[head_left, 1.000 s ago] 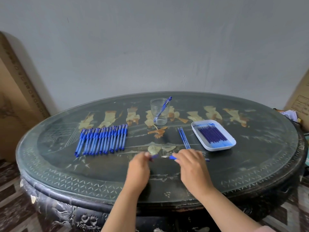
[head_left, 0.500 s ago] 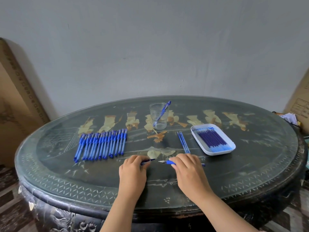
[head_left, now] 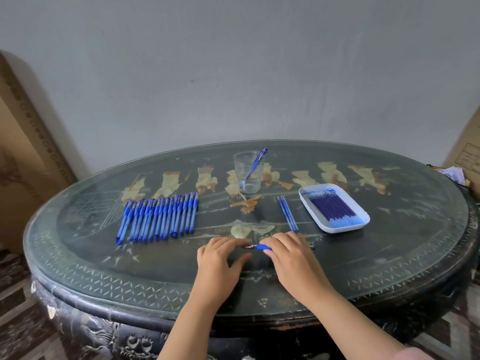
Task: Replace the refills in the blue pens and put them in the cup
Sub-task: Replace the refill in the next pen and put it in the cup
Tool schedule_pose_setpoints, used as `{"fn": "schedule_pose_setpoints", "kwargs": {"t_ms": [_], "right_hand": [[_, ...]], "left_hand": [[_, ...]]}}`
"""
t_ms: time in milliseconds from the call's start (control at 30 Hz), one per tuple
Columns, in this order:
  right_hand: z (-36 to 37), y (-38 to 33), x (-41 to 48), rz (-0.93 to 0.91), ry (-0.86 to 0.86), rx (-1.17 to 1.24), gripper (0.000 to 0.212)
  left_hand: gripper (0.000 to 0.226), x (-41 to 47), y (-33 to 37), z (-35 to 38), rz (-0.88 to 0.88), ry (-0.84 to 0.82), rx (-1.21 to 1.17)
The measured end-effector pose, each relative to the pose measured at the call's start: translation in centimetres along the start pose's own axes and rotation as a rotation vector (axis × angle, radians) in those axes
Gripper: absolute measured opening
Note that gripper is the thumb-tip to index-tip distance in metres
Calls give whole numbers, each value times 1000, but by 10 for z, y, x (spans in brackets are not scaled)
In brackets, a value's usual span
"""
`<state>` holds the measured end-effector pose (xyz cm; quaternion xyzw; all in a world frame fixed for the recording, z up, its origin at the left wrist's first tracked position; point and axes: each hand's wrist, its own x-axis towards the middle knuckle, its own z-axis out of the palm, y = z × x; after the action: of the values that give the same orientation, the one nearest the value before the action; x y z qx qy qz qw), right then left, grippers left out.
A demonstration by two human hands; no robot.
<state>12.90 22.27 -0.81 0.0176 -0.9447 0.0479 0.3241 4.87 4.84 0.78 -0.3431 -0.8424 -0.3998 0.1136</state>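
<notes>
Glossy oval table (head_left: pixel 389 268), dark lacquer with pale inlay, holds our work at 6 o'clock
Our right hand (head_left: pixel 293 258) curls its fingers round the slim blue pen (head_left: pixel 261 247); our left hand (head_left: pixel 218 263) meets its metal tip, and we cannot tell whether it pinches. Clear round cup (head_left: pixel 246 171) stands at 12 o'clock

Plain grey-blue wall (head_left: pixel 233 61) behind, matte, few scuffs, soft even daylight. In front of me an oval dark lacquer table (head_left: pixel 389 268) w/ glass top, pale inlaid figures, carved apron. Flat cardboard sheet (head_left: pixel 23 152) leans on wall at left; cardboard box (head_left: pixel 465 154) at right, papers (head_left: pixel 453 174) beside it. Patterned dark floor (head_left: pixel 15 307).
</notes>
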Motion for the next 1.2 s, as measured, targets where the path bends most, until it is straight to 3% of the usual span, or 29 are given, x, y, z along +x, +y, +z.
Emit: {"fn": "schedule_pose_setpoints", "kwargs": {"t_ms": [267,533,633,733,800,867,967,1033,1200], "right_hand": [[-2,0,0,-56,14,-5,15],[-3,-2,-1,-57,8,21,13],[-3,-1,-1,-43,-8,14,18],[-3,-3,0,-57,5,14,19],[-3,-3,0,-56,4,17,19],[-4,-3,0,-43,3,19,21],[-4,-3,-1,-43,8,11,21],[-5,-4,-1,-53,11,1,20],[-4,-3,0,-35,7,-2,20]], "left_hand": [[10,0,-2,10,40,30,42],[50,-5,5,3,-34,-81,21],[31,-6,4,1,-11,-72,-95],[12,-4,1,3,39,-49,-52],[37,-3,1,5,30,-15,-24],[45,-3,3,3,-3,-34,-46],[34,-6,5,1,-1,-62,-109],[12,-5,5,1,22,-52,-78],[57,-5,9,-3,-26,-39,-105]]}}
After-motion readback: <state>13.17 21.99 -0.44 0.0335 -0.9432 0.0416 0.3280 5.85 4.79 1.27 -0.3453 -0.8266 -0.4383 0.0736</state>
